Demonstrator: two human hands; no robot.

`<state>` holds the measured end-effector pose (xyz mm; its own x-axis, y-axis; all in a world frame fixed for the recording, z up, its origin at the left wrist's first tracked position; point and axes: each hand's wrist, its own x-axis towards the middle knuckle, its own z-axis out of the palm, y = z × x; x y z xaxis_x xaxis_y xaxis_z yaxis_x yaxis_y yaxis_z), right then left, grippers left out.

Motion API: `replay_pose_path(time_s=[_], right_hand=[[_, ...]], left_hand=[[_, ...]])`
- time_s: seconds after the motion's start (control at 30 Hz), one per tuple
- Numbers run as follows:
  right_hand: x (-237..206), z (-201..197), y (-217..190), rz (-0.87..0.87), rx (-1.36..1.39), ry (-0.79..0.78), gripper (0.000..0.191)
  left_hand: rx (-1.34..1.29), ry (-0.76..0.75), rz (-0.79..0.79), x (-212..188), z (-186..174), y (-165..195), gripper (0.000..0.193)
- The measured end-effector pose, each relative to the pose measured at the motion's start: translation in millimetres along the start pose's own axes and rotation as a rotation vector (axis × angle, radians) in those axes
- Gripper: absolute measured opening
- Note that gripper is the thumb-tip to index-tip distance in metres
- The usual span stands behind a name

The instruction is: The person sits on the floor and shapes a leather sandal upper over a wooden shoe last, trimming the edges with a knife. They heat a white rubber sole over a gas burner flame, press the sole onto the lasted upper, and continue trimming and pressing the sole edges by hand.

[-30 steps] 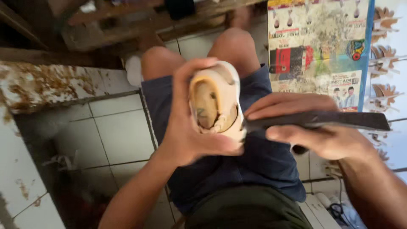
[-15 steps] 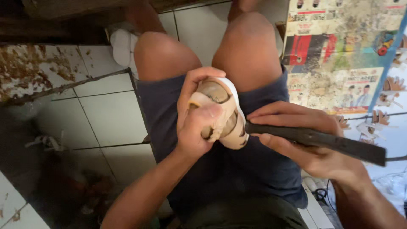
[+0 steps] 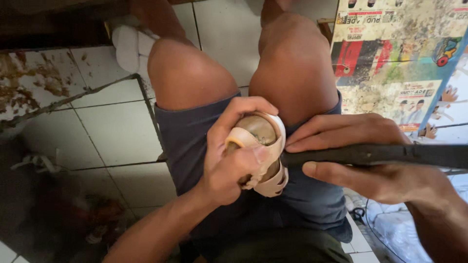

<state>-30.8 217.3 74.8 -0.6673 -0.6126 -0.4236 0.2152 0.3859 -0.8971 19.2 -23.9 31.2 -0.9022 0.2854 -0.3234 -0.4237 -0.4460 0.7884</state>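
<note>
My left hand (image 3: 233, 160) grips a small beige strapped sandal (image 3: 265, 146) over my lap, thumb pressed across its straps and fingers curled over the top. The worn brown insole faces up. My right hand (image 3: 370, 160) holds a long dark flat tool (image 3: 390, 155) horizontally, its left end touching the right side of the sandal. The tool's right end runs out of frame. Both hands hover above my dark blue shorts (image 3: 195, 141), just below my bare knees.
White floor tiles (image 3: 112, 126) with brown stains lie to the left. A worn colourful printed board (image 3: 399, 63) stands at the right. A white slipper (image 3: 129, 46) sits by my foot at the top left. Dark debris fills the lower left corner.
The view has tilted down, bringing my knees into the middle. The sandal has sunk lower toward my lap, and the tool stays pressed against its side.
</note>
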Motion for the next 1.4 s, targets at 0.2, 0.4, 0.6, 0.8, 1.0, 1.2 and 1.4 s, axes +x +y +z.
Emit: replay_pose_path(time_s=[0.2,0.4,0.6,0.8,1.0,1.2,1.4], right_hand=[[-1,17,-5,0.008,0.089,0.249,0.028],[3,4,-10,-0.023,-0.054,0.162,0.025],[2,0,-13,0.022,0.013,0.099,0.030],[-6,16,-6,0.067,0.362,0.269,0.035],[5,7,-14,-0.024,0.113,0.237,0.030],[17,-21,-23,-0.184,-0.247,-0.030,0.030],[-17,-48,41,0.105,-0.043,0.348,0.031]], left_hand=[[-0.043,0.033,0.008,4,-1,8,0.048],[0.010,0.017,-0.013,4,-2,6,0.048],[-0.072,0.000,-0.009,3,-3,5,0.051],[-0.174,-0.025,0.002,1,1,4,0.055],[0.020,-0.082,-0.004,0,-8,2,0.045],[0.140,-0.121,-0.058,4,-4,6,0.048],[-0.059,-0.242,0.005,-16,3,26,0.082]])
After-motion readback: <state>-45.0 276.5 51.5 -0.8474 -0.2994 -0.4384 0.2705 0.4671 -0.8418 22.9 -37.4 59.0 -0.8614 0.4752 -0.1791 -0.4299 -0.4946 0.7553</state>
